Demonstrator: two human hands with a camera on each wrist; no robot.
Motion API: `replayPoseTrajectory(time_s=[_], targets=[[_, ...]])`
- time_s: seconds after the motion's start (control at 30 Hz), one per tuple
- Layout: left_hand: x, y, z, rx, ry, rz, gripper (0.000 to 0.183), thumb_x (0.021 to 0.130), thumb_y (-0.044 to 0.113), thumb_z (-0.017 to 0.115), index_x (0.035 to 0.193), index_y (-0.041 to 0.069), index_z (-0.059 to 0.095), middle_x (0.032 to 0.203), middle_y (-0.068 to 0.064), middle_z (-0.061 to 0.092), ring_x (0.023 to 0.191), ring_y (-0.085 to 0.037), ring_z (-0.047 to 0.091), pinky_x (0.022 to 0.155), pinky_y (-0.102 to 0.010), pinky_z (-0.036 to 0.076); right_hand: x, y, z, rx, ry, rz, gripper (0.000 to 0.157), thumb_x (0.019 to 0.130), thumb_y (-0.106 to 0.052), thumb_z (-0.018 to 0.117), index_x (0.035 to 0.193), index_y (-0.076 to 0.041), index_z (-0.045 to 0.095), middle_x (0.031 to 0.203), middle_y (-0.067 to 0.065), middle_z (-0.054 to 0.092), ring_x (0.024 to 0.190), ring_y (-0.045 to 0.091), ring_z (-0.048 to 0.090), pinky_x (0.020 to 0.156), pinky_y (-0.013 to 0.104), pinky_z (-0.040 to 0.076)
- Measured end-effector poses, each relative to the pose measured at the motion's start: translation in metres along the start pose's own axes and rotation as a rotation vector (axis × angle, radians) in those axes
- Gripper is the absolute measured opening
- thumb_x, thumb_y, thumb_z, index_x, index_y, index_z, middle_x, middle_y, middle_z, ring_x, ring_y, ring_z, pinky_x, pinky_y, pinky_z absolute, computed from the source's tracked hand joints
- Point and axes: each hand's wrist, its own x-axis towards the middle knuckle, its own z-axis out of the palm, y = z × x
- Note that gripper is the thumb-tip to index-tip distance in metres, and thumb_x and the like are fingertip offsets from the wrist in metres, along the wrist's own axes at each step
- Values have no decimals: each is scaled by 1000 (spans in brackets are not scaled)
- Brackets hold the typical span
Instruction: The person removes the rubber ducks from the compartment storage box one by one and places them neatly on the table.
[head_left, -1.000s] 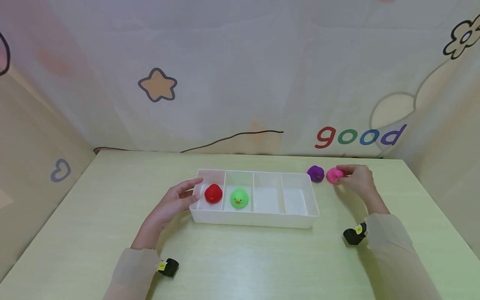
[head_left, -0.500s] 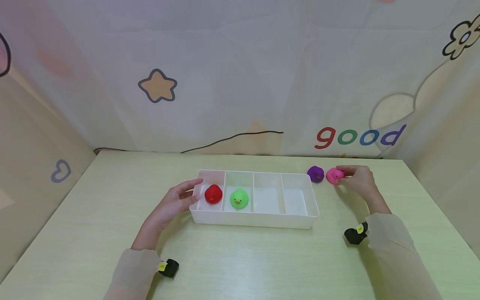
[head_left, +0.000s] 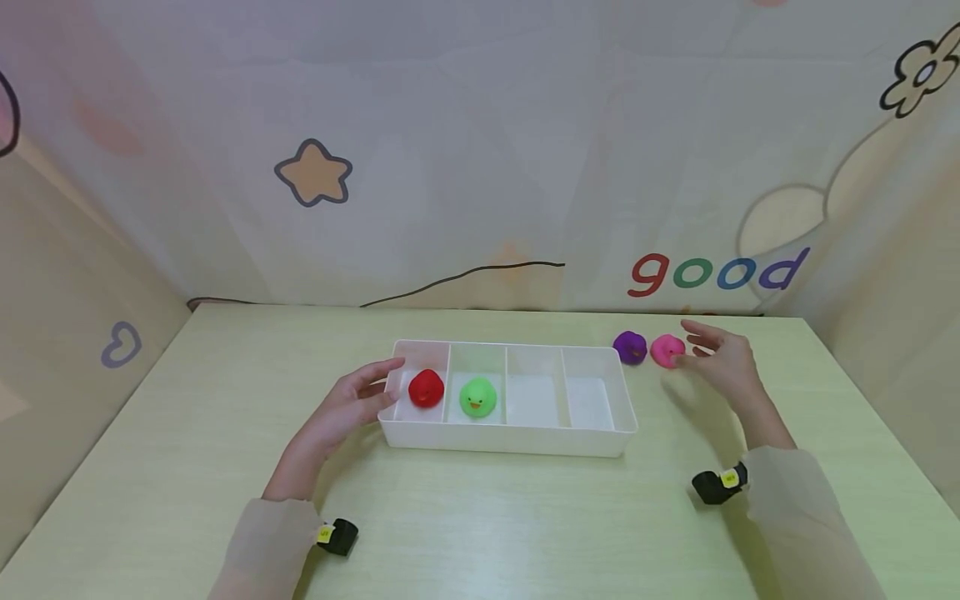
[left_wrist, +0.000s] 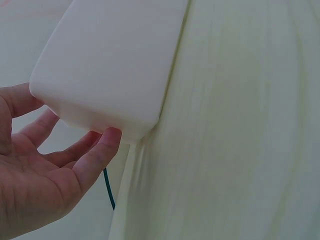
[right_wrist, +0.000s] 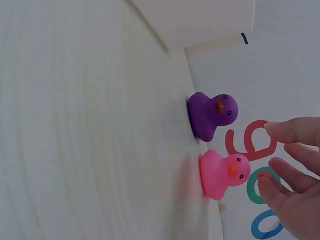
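In the head view a long white divided tray (head_left: 506, 439) lies on the table. My left hand (head_left: 354, 398) holds its left end, the thumb at the rim; in the left wrist view several fingers (left_wrist: 107, 145) touch the end wall. A red rubber duck (head_left: 426, 388) sits in the leftmost compartment, and a green rubber duck (head_left: 477, 397) occupies the one beside it. Right of the tray stand a purple rubber duck (right_wrist: 210, 115) and a pink rubber duck (right_wrist: 220, 175) side by side. My right hand (head_left: 723, 362) is just right of the pink duck, fingers spread and holding nothing.
The pale wooden table (head_left: 480, 517) ends at a printed curtain (head_left: 480, 167) along the back, with more curtain on both sides. A black wrist camera (head_left: 337, 537) sits at the left sleeve, another black camera (head_left: 718, 483) at the right sleeve.
My right hand has let go of the pink duck, its fingers parting and drawing slightly right. My left hand and the tray stay as they were.
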Motion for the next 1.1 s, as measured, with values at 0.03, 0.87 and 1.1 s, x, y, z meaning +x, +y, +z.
replayPoseTrajectory(time_s=[0.03, 0.87, 1.1], targets=[[0, 0, 0, -1, 1, 3, 51, 90, 15, 55, 138, 12, 39, 139, -18, 35, 120, -35, 41, 91, -44, 44, -2, -1, 0, 14, 4, -11, 61, 83, -9, 65, 137, 0, 38, 136, 24, 39, 121, 38, 42, 93, 36, 40], [1, -2, 0, -10, 2, 1, 50, 90, 14, 54, 138, 13, 39, 139, -16, 35, 120, -34, 41, 91, -43, 45, -59, -78, 57, 194, -143, -321, 56, 77, 2, 68, 128, 4, 47, 126, 22, 50, 115, 38, 49, 87, 23, 43], [0, 0, 1, -14, 4, -7, 50, 91, 12, 53, 139, 12, 38, 140, -18, 33, 120, -35, 39, 91, -43, 45, -62, -96, 74, 236, -206, -369, 55, 76, 4, 68, 128, 4, 48, 127, 22, 50, 117, 36, 48, 91, 40, 41]])
